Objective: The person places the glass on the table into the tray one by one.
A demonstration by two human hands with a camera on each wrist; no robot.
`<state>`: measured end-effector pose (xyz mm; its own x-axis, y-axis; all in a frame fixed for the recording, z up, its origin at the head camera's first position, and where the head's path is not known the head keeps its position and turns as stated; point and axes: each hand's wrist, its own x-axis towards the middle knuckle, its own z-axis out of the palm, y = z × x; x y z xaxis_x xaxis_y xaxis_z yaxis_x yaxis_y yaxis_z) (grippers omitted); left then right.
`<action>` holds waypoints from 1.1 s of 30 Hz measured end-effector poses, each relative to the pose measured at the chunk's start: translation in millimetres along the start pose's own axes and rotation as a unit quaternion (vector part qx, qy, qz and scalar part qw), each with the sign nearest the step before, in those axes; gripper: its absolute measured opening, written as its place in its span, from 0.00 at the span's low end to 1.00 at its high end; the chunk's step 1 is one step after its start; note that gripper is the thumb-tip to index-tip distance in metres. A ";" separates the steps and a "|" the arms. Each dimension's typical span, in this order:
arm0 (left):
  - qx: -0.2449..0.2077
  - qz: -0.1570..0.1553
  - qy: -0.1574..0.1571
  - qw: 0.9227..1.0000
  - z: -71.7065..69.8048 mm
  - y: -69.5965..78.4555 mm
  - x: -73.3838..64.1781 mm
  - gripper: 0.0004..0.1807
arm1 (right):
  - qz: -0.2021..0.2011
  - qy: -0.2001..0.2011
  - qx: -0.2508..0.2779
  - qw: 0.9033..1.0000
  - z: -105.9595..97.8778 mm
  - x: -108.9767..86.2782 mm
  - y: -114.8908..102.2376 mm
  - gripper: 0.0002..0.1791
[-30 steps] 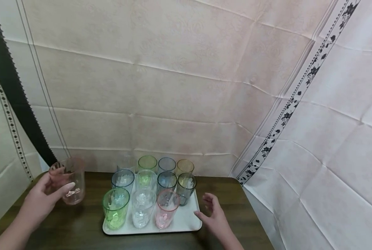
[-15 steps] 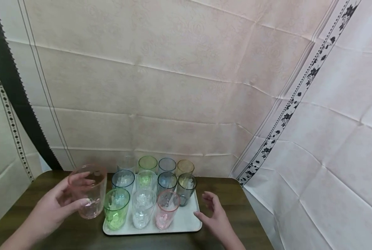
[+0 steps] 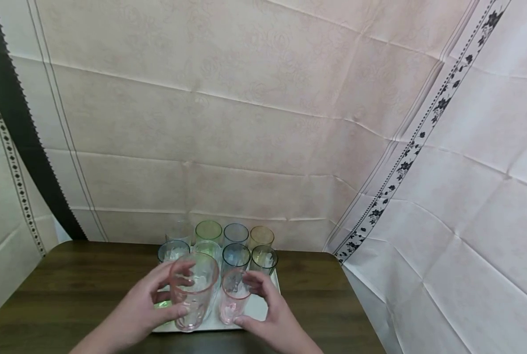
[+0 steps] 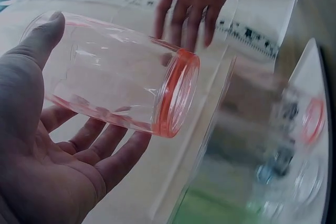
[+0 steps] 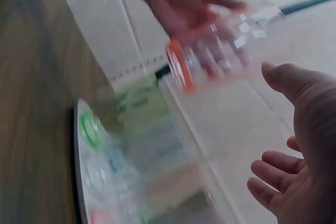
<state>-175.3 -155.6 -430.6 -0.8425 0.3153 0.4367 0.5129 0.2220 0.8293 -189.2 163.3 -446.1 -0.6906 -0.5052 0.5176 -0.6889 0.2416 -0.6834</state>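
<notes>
My left hand grips a clear, pink-tinted drinking glass from its left side, holding it upright above the front of the white tray. The left wrist view shows thumb and fingers curled round this glass, with a thick orange-pink base. On the tray's front right stands another pink glass. My right hand is just over and beside that one, thumb and fingers spread; in the right wrist view nothing lies between them. The held glass and left hand mostly hide a green glass and a clear one at the tray's front.
Behind stand several tinted glasses close together: blue, smoky grey, green and amber. The tray sits on a dark wooden table, close to a patterned cloth hanging at the back.
My left hand has carried the pink glass from the table's left side rightward and nearer, over the tray's front. My right hand has moved left from beside the tray to the front-right pink glass.
</notes>
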 end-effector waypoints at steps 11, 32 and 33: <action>-0.078 0.014 -0.076 0.994 38.8 -0.9 8.1 0.38 | 0.002 -0.042 0.089 0.995 23.1 11.2 -17.2 0.43; 0.105 0.022 -0.037 0.994 21.7 -2.7 -7.8 0.45 | 0.049 -0.016 0.095 0.994 18.1 -4.4 -18.9 0.41; 0.123 0.013 -0.028 0.992 16.3 -3.2 -10.7 0.45 | 0.047 -0.010 0.091 0.995 15.4 -7.0 -18.2 0.41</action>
<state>-165.3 -144.6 -443.7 -0.8215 0.3728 0.4314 0.5650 0.4300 0.7042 -168.5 149.7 -445.3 -0.7440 -0.5047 0.4379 -0.5692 0.1356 -0.8109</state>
